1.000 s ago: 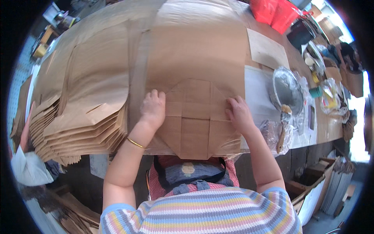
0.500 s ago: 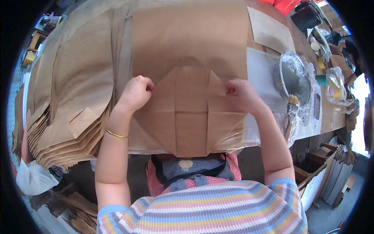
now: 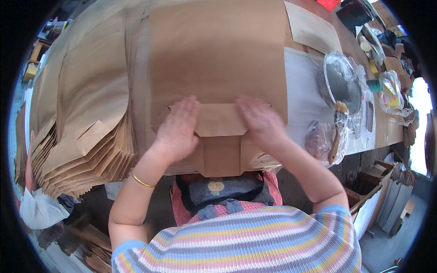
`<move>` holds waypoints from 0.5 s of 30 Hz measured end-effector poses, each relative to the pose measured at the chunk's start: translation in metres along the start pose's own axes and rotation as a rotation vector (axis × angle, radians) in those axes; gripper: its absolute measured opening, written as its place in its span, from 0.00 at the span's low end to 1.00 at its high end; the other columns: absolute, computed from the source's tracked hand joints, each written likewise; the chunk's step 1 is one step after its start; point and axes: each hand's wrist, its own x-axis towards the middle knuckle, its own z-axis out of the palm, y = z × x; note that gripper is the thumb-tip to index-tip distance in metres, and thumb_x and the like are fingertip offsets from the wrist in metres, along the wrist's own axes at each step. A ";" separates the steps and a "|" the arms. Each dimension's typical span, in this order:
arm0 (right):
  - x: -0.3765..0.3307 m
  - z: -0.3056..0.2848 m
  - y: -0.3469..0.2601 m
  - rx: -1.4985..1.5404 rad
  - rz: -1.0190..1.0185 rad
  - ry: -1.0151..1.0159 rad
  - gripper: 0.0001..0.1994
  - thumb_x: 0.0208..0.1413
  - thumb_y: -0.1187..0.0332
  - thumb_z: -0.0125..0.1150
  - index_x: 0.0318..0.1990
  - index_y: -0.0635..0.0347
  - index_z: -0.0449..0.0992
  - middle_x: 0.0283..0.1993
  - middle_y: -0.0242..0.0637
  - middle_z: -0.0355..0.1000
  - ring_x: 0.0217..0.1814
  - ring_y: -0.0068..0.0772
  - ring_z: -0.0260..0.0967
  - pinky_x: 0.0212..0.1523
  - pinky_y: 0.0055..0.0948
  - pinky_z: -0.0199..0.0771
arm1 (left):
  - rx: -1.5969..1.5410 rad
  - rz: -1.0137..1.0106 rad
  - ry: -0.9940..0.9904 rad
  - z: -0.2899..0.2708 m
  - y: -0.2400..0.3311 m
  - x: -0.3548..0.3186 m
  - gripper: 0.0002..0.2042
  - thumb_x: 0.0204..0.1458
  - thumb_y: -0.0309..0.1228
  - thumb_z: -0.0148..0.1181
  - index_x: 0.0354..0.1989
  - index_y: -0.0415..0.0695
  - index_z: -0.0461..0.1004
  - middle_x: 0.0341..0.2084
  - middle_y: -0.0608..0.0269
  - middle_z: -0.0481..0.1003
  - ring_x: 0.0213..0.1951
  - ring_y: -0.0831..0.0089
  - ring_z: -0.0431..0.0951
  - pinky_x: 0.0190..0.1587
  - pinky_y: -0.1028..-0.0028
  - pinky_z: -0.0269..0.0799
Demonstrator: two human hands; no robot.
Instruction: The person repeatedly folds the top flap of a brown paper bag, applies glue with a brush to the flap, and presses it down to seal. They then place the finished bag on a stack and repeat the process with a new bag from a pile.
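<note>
Paper bag (image 3: 218,54), brown, one: flat on the table (image 3: 387,135), centre of the frame, folded end toward the lower edge. Condition, as judged: part-folded; the upper flap (image 3: 221,120), one, is turned down, while the lower flap (image 3: 222,157), one, lies flat and has yet to be turned up.

Hands, two, apart from each other. Left hand (image 3: 179,127): fingers straight, palm down over the flap's left end, clamped on nothing. Right hand (image 3: 261,122): likewise over its right end, somewhat blurred.

Bag stack (image 3: 93,91), one, left of the frame: fanned brown bags with folded ends; too many overlap to count.

Right of the frame: basin (image 3: 348,93), grey, one; brush (image 3: 337,132), wooden-handled, one, beside the basin's lower edge; green cup (image 3: 375,85), one; pale sheet (image 3: 312,27), one, toward the upper right; black bucket (image 3: 354,14), one, above it to the right.

Bracelet (image 3: 143,179), gold-coloured, one, on the left wrist.
</note>
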 end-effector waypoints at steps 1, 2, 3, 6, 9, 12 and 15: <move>0.005 0.008 -0.013 0.153 -0.074 -0.029 0.33 0.51 0.65 0.56 0.65 0.66 0.58 0.68 0.52 0.57 0.71 0.48 0.53 0.71 0.40 0.51 | -0.051 0.018 -0.033 0.007 0.008 0.000 0.35 0.46 0.36 0.59 0.62 0.31 0.59 0.64 0.43 0.58 0.69 0.51 0.52 0.69 0.59 0.48; 0.012 0.012 -0.025 0.230 -0.059 -0.018 0.36 0.51 0.61 0.57 0.66 0.66 0.56 0.69 0.52 0.54 0.72 0.49 0.49 0.72 0.41 0.47 | -0.099 0.036 -0.061 0.013 0.018 0.004 0.40 0.45 0.38 0.61 0.65 0.32 0.53 0.66 0.43 0.53 0.70 0.50 0.48 0.70 0.59 0.44; 0.017 0.014 -0.036 0.302 -0.034 -0.001 0.38 0.50 0.58 0.58 0.67 0.66 0.54 0.70 0.53 0.52 0.74 0.50 0.46 0.73 0.42 0.43 | -0.144 0.066 -0.087 0.016 0.024 0.010 0.45 0.45 0.41 0.62 0.68 0.32 0.47 0.69 0.43 0.49 0.71 0.49 0.44 0.72 0.59 0.39; 0.000 0.003 -0.024 0.313 0.166 -0.064 0.48 0.47 0.47 0.62 0.69 0.66 0.49 0.72 0.53 0.48 0.76 0.51 0.41 0.74 0.43 0.39 | -0.223 -0.202 -0.203 0.004 0.015 0.001 0.50 0.44 0.44 0.66 0.70 0.34 0.41 0.70 0.44 0.43 0.72 0.51 0.41 0.72 0.59 0.38; -0.020 0.002 -0.006 0.235 0.260 -0.027 0.53 0.43 0.45 0.66 0.70 0.66 0.46 0.72 0.52 0.47 0.76 0.49 0.41 0.74 0.43 0.39 | -0.125 -0.292 -0.092 0.011 -0.013 -0.019 0.52 0.45 0.47 0.66 0.71 0.35 0.38 0.71 0.45 0.41 0.72 0.51 0.39 0.72 0.59 0.37; -0.026 -0.002 0.009 0.378 0.195 0.003 0.49 0.44 0.51 0.69 0.69 0.65 0.49 0.71 0.51 0.51 0.74 0.48 0.47 0.73 0.42 0.44 | -0.222 -0.096 0.017 0.019 -0.022 -0.027 0.49 0.47 0.43 0.65 0.71 0.36 0.40 0.71 0.46 0.43 0.72 0.54 0.42 0.72 0.60 0.41; -0.018 -0.001 0.031 0.876 0.222 0.161 0.31 0.50 0.66 0.66 0.62 0.63 0.65 0.63 0.49 0.65 0.66 0.47 0.62 0.65 0.37 0.61 | -0.553 -0.096 0.165 0.013 -0.036 -0.011 0.41 0.48 0.37 0.66 0.68 0.38 0.50 0.67 0.46 0.53 0.68 0.56 0.54 0.68 0.62 0.51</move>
